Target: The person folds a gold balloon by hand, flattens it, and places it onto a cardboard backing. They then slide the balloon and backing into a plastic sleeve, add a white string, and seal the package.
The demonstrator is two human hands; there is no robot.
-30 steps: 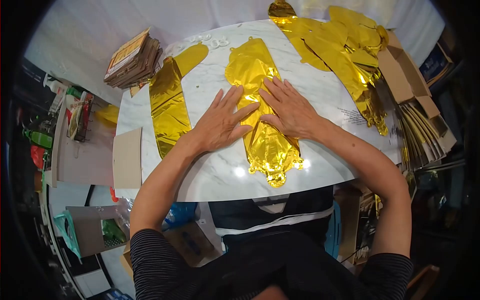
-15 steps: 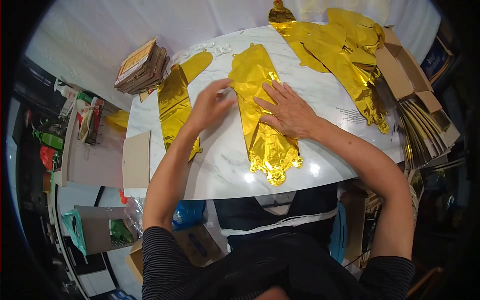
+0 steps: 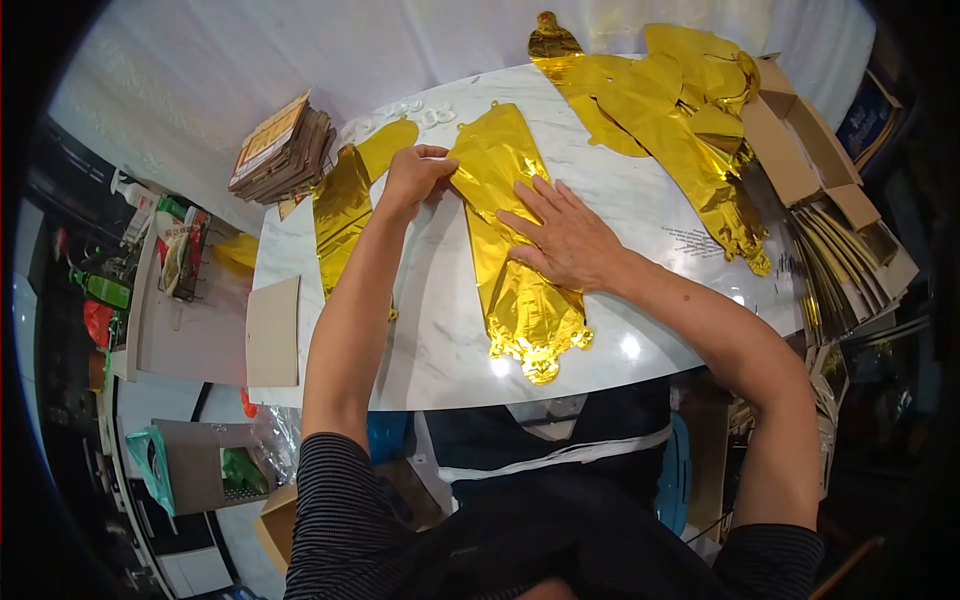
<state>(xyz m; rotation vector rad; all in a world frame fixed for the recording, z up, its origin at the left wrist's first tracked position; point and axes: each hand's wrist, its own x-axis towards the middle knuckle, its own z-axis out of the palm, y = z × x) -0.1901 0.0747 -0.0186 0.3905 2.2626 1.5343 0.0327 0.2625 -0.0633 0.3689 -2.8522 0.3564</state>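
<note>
A flat gold foil balloon point(image 3: 500, 150) lies lengthwise on the white marbled table point(image 3: 620, 350), its crinkled, scalloped end towards me. My right hand point(image 3: 570, 237) rests on the middle of it, palm down with fingers spread. At the balloon's upper left edge, my left hand point(image 3: 418, 180) has thumb and fingers drawn together on the foil. Left of that arm lies another gold foil balloon point(image 3: 343, 220), partly hidden by the forearm. Further gold foil balloons point(image 3: 640, 95) overlap in a loose pile at the back right.
Small white rings point(image 3: 432, 115) lie at the table's back edge beside a stack of cardboard pieces point(image 3: 285, 145). An open cardboard box point(image 3: 800, 130) stands at the right, above a row of folded sheets point(image 3: 840, 255). A cardboard panel point(image 3: 272, 330) is at the left edge.
My left hand has moved up and closed at the balloon's edge, where its fingers were apart before. My right hand stays spread on the foil. The whole view has shifted slightly.
</note>
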